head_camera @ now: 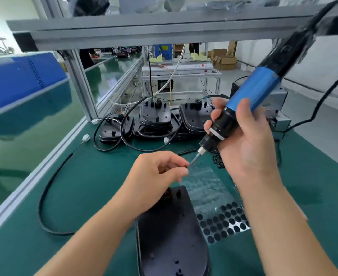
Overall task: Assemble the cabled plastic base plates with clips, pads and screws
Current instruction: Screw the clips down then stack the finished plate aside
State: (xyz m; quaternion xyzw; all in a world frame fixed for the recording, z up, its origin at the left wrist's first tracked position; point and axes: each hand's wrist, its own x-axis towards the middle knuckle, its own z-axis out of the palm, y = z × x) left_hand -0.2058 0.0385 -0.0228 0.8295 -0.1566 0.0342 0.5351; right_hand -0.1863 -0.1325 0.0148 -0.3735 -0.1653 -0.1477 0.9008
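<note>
Black base plate (pixel 172 236) partly hidden beneath left hand (pixel 156 176), fingertips blurred.

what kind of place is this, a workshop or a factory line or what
Most likely a factory assembly line. The right hand holds a corded electric screwdriver, black cabled base plates are stacked on a green bench mat, and aluminium-framed benches and cardboard boxes fill the hall behind.

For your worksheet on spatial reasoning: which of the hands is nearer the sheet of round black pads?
Right. The right hand is above the sheet of round black pads; the left hand is farther, up-left.
</note>
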